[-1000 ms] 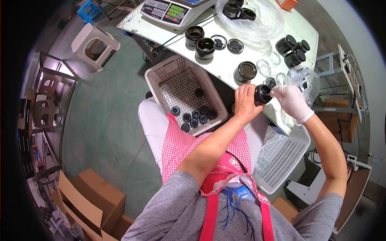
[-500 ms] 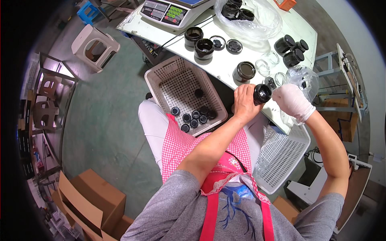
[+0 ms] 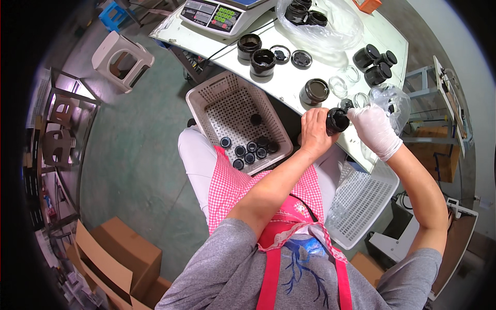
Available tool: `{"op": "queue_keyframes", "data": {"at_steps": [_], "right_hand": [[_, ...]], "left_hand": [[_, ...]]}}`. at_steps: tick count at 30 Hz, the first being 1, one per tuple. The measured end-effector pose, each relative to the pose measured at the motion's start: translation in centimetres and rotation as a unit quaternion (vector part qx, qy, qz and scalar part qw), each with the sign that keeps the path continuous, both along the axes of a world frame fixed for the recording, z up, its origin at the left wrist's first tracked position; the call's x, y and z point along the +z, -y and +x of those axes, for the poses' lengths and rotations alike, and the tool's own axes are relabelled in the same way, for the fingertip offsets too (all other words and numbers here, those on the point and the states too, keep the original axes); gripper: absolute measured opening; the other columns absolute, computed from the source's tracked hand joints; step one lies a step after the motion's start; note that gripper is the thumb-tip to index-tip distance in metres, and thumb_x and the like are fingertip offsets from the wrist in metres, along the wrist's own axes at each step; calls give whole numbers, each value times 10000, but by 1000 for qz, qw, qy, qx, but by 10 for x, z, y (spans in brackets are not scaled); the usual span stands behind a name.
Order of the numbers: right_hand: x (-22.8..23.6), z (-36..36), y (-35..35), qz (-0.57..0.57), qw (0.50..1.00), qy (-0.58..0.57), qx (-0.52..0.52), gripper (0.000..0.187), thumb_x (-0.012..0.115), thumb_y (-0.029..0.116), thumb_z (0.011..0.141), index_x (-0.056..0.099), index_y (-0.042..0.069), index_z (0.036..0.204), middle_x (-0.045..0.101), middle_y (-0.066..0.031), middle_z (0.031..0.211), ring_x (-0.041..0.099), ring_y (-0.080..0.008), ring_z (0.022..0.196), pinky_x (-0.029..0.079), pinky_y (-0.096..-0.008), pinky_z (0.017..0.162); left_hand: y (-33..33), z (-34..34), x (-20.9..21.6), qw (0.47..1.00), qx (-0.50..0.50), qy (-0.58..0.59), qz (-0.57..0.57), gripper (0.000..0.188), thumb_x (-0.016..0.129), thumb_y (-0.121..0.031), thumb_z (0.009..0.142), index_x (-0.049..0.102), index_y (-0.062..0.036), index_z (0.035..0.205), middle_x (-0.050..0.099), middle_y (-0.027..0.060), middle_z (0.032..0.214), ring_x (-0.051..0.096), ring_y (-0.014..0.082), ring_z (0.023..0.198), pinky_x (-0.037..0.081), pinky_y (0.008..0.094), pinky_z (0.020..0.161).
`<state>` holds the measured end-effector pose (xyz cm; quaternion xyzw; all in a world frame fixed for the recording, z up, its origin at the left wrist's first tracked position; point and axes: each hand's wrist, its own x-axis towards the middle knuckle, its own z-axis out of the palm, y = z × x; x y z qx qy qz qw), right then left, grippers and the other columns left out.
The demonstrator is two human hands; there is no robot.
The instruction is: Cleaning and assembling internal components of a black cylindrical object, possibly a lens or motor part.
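Note:
My bare left hand is wrapped round a small black jar at the table's near edge, its mouth tilted toward me. My right hand, in a white glove, is closed with its fingertips at the jar's rim. Something small seems to be pinched there, reaching into the mouth, but I cannot make it out. Just beyond the left hand stands a dark open-topped jar. Clear ring-shaped pieces and a crumpled clear bag lie beyond my right hand.
A scale, two open dark jars, round lids, a plastic bag of jars and several closed jars occupy the white table. Below are a basket holding black lids, and a white basket.
My right hand has shifted slightly, its fingertips now over the jar's mouth instead of beside it. My left hand keeps the jar in about the same place.

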<state>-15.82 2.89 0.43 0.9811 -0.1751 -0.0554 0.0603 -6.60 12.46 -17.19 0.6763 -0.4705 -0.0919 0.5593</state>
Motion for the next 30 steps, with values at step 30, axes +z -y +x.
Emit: {"op": "queue_keyframes", "data": {"at_steps": [30], "right_hand": [[-6,-7,-4,153,977,101,-107,105,648,100,878,730,37,861,677,-219,758,701,-425,762,558,-498,703]], "left_hand": [[4,-9,3,999,34,9,16,658,875,-267,708,533,-62,1232,594,131,1178,529,341,1188,358,501,1083]]}}
